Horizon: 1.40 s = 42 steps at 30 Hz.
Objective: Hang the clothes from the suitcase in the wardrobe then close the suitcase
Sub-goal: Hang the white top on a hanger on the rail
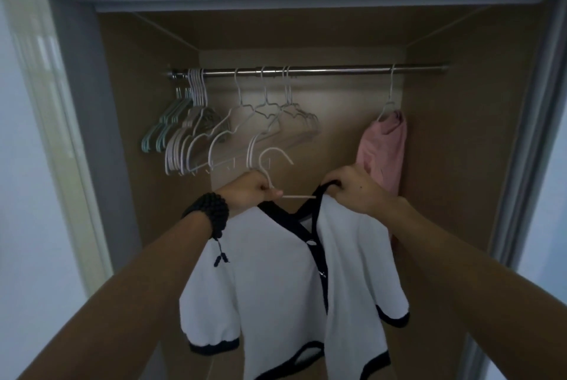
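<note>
The white short-sleeved top with black trim (276, 272) hangs in front of the open wardrobe, held up by both hands. The left hand (248, 192) pinches the thin white hanger (271, 161) at its neck — the right hand (352, 189) grips the top's black collar. Behind, a shiny metal rail (337, 70) carries empty white hangers (233, 131) and a pink garment (383, 152).

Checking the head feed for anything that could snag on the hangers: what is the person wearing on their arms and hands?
Both forearms are bare, with no sleeves in view. The left wrist carries a black beaded bracelet wound in several rows, with a short cord and two small beads dangling from it. The left hand and right hand show no gloves. No watch shows; I cannot make out any rings.
</note>
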### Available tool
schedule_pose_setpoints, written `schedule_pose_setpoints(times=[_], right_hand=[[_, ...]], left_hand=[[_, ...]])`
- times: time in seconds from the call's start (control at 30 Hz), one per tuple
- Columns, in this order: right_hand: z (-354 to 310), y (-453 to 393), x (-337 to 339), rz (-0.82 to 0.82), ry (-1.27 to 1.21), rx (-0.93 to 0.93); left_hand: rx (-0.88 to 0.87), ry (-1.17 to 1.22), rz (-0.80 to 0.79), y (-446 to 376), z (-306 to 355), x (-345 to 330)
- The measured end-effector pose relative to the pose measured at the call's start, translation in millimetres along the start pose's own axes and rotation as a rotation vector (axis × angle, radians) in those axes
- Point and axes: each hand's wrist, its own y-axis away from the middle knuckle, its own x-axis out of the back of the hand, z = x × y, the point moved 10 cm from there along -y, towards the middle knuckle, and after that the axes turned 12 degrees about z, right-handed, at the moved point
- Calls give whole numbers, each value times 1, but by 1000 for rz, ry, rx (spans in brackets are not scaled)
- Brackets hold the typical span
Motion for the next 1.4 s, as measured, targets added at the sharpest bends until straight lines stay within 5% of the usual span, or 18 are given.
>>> schedule_pose_setpoints(times=[0.2, 0.3, 0.37, 0.57, 0.83, 1.13, 1.4], right_hand=[[5, -5, 5, 168, -78, -89], [15, 17, -33, -241, -34, -184], [12, 28, -53, -368, 7, -184], [13, 12, -50, -121, -137, -257], [36, 26, -52, -82, -225, -405], [36, 28, -46, -90, -100, -558], [42, 23, 9, 109, 44, -575]], left_hand=[[22, 105, 130, -1, 15, 10], [25, 184, 176, 6, 9, 16], [18, 203, 186, 9, 9, 16], [-89, 103, 70, 20, 7, 13], [-41, -189, -30, 45, -44, 32], [138, -600, 195, 27, -14, 68], [391, 312, 66, 1, 34, 10]])
